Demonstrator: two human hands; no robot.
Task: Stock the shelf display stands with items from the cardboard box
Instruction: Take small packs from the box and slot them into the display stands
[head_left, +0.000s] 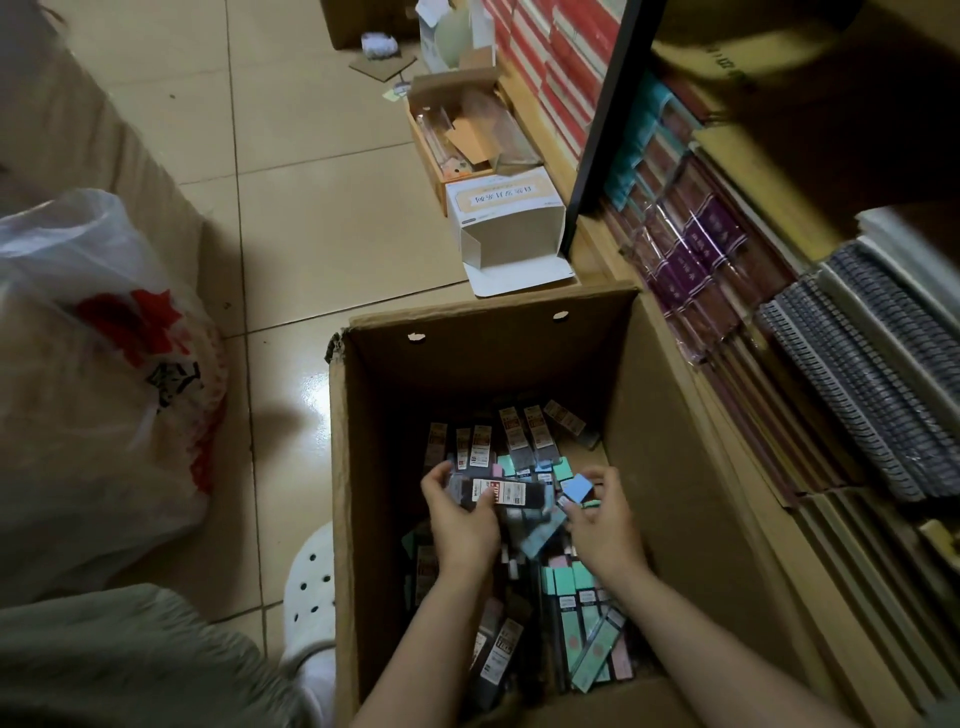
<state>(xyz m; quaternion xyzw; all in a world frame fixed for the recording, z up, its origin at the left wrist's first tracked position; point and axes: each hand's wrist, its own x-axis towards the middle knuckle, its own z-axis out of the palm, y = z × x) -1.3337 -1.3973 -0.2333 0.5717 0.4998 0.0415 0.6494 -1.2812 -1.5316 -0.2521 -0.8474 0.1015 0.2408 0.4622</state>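
Though mostly blurred, "1000"-like red label (503, 491).

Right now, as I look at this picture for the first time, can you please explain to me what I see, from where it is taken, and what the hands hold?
There is no machine: a person wears a camera on the head, looking down at both hands. They reach into a large open brown cardboard box on the tiled floor, full of small flat packets. The left hand grips a dark packet with a red-and-white label. The right hand curls its fingers around a small light-blue packet. On the right stand wooden shelves of wrapped notebooks. On the left lies a white plastic bag.
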